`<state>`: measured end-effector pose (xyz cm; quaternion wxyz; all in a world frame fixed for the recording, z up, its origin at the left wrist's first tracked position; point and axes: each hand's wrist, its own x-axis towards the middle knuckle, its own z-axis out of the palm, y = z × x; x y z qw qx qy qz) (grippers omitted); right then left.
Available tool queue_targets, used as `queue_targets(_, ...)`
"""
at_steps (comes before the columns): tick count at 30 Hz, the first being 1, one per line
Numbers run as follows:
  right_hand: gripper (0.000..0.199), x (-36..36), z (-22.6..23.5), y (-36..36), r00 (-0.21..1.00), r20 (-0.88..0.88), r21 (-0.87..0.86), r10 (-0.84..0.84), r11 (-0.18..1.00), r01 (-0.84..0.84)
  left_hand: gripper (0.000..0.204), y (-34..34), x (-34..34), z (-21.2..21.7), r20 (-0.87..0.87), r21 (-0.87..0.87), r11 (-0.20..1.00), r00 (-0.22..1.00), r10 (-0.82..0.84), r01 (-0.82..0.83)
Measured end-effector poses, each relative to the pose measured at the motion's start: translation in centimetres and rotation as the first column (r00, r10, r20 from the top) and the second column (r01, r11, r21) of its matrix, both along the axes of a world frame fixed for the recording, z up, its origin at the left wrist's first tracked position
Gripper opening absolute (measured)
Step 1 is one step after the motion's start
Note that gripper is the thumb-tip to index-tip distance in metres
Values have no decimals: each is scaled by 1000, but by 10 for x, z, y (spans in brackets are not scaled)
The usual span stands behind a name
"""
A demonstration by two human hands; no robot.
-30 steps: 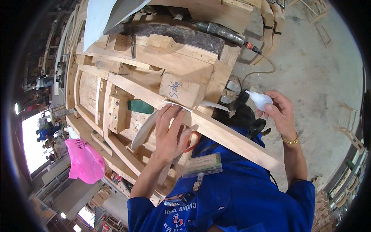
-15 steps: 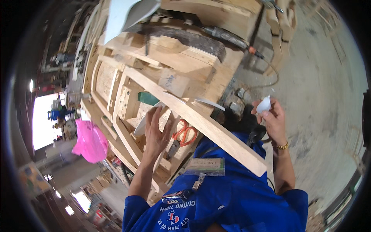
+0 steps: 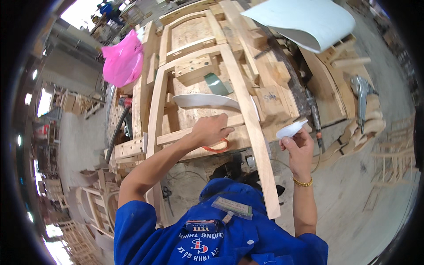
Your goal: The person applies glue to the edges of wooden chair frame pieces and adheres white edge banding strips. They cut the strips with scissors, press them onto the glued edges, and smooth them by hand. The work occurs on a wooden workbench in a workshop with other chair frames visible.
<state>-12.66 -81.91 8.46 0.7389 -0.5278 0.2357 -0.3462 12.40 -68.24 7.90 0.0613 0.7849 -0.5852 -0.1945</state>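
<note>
White bottle in the right hand, pale timber under the left

Pale wooden rails and crossbars make up a long frame (image 3: 263, 163) that runs down the middle of the picture, its arched end near the top. Its right-hand rail slants down to the lower centre, where the end overlaps the person's blue shirt (image 3: 282, 243).

Right of centre, the right hand (image 3: 298, 143) grasps a small white bottle (image 3: 289, 130) between thumb and fingers. The bottle is tilted, its narrow tip pointing to the upper right, well apart from the wood.

Near the centre, the left hand (image 3: 210, 129) lies over the lower crossbar (image 3: 174, 136) with its fingers bent; whether they are clenched on the wood or merely resting there, I cannot tell. Just below that hand shows an orange scissor handle (image 3: 214, 150), partly covered.

Above the left hand, a curved white strip (image 3: 203, 100) stretches across toward the right-hand rail, with a dark green piece (image 3: 215, 83) just above it. A bright pink bag (image 3: 123, 62) sits in the upper left, and a curled white sheet (image 3: 309, 20) fills much of the upper right. At the right, a grey power tool (image 3: 362, 95) stands near some shaped wooden parts.
</note>
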Motion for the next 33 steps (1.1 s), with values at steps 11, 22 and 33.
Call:
queue_targets(11, 23, 27, 53, 3, 919, -372, -133, 131, 972, -192, 41, 46, 73, 7, -256, -193, 972, 949, -184, 137)
queue_targets(22, 20, 178, 85, 11, 700, -609, -329, 374, 684, -651, 42, 250, 137, 75, -188, -219, 933, 951, 246, -285)
queue_targets(33, 23, 297, 3, 47, 405, -816, -290, 412, 315, -904, 49, 242, 109, 18, -130, -403, 760, 854, 504, -510)
